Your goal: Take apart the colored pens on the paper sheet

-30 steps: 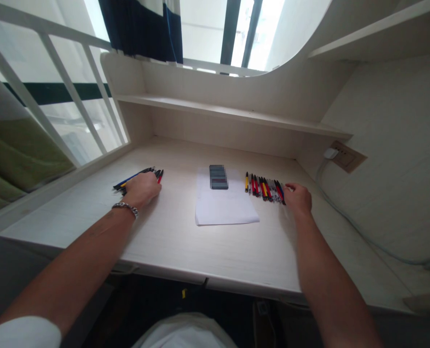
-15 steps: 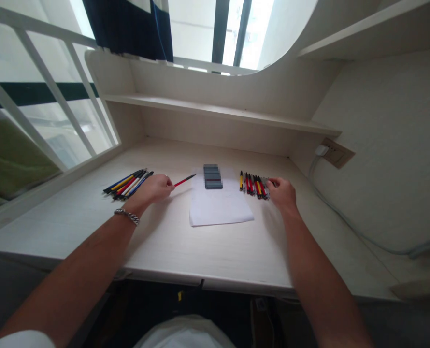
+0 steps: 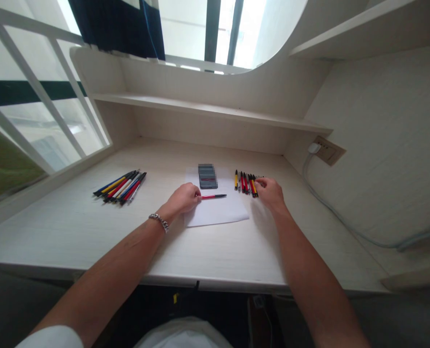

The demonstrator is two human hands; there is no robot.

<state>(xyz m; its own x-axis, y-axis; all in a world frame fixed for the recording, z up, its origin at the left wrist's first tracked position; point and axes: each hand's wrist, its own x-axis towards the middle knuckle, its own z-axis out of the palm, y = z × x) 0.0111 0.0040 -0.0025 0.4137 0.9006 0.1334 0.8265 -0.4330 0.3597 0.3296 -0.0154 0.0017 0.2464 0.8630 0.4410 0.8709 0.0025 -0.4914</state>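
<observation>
My left hand point(image 3: 182, 199) rests at the near edge of a sheet of white paper point(image 3: 217, 215), pinching the end of a red pen with a black tip point(image 3: 213, 196) that points right across the sheet. Above the pen, at the far end of the paper, lies a phone with a pixelated surface point(image 3: 207, 176). My right hand point(image 3: 269, 192) has its fingertips at the right end of a tight row of red, yellow and black pens point(image 3: 246, 184). Whether those fingers hold a pen is hidden. A loose bunch of pens point(image 3: 121, 187) lies to the left, touched by neither hand.
Everything lies on a pale wood-grain desk point(image 3: 218, 256) under a long shelf point(image 3: 207, 110). White railings and a window point(image 3: 37, 121) flank the left side. A wall socket with a plug point(image 3: 322, 151) and a pale cable sit at the right.
My left hand has moved right onto the paper, carrying the red pen, which has swung from a slanted to a nearly level line. My right hand has shifted left along the pen row.
</observation>
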